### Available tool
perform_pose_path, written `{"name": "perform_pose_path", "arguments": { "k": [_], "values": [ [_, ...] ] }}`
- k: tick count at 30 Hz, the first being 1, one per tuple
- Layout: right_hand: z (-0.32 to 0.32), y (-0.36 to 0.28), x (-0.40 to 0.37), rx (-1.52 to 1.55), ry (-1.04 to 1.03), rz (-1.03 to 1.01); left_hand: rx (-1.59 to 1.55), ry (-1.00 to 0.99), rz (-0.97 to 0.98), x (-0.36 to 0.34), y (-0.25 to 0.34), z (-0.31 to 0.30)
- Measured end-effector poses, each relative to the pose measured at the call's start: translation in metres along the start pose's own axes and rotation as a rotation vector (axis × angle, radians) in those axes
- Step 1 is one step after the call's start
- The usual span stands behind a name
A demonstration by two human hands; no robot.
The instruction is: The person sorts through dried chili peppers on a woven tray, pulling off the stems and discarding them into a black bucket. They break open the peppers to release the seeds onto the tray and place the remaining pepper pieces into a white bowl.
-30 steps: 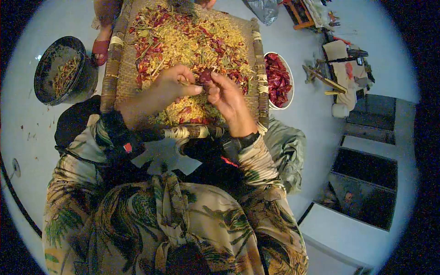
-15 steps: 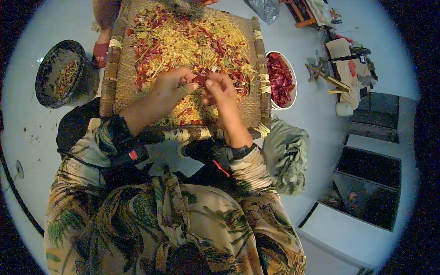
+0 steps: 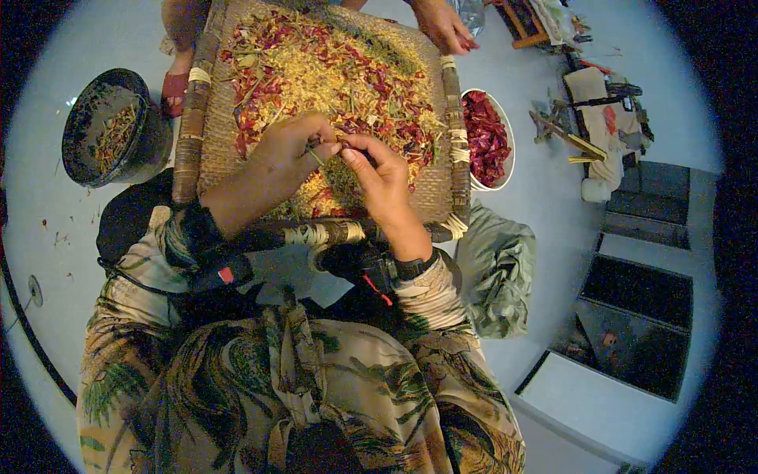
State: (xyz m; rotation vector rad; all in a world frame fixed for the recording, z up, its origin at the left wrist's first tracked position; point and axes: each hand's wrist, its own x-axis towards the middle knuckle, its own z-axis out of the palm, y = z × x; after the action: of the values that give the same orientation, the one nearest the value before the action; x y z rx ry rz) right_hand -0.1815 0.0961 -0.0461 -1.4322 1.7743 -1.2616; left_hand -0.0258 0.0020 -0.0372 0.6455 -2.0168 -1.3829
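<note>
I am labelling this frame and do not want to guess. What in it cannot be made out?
1. Dried chili, head view: fingers of the left hand and right hand cover most of it.
2. Other person's hand at the woven tray far corner: its arm is cut off by the top edge.
3. Small tools at far right: too small and blurred to name.

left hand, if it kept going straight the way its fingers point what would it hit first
Most likely the dark red chilli just ahead of it, then the right hand directly opposite; the left hand seems to pinch the chilli's stem end.
</note>
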Motion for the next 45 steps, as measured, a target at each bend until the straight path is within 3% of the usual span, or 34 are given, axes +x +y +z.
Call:
{"name": "perform_pose_path", "arguments": {
  "k": [8, 16, 22, 25, 29, 32, 34, 37, 40, 45],
  "values": [
    [-0.002, -0.001, -0.002, -0.032, 0.005, 0.008, 0.08, -0.011, 0.064, -0.001, 0.006, -0.001],
    [-0.002, -0.012, 0.001, -0.335, -0.021, -0.227, 0.198, -0.066, 0.2, -0.003, 0.003, -0.004],
    [-0.002, -0.021, 0.001, -0.472, -0.071, -0.329, 0.184, -0.133, 0.158, -0.006, -0.002, -0.002],
    [0.002, -0.021, 0.0, -0.399, -0.027, -0.318, 0.206, -0.044, 0.141, -0.006, -0.001, 0.003],
    [0.0, -0.019, -0.001, -0.272, -0.03, -0.188, -0.113, -0.044, -0.056, -0.003, -0.007, 0.005],
    [0.001, -0.014, -0.006, -0.041, -0.005, 0.018, -0.388, -0.049, -0.251, -0.001, -0.012, 0.005],
    [-0.003, -0.015, -0.004, -0.023, -0.004, -0.046, -0.551, -0.085, -0.436, 0.0, -0.007, -0.004],
    [-0.005, -0.015, -0.002, -0.005, 0.004, -0.047, -0.525, -0.119, -0.511, 0.002, 0.003, -0.01],
    [-0.008, -0.015, -0.002, -0.017, 0.009, 0.003, -0.365, 0.002, -0.184, 0.004, -0.001, -0.005],
    [-0.009, -0.014, -0.001, -0.19, -0.002, -0.111, 0.052, -0.061, 0.195, -0.003, 0.008, -0.005]
  ]
}}
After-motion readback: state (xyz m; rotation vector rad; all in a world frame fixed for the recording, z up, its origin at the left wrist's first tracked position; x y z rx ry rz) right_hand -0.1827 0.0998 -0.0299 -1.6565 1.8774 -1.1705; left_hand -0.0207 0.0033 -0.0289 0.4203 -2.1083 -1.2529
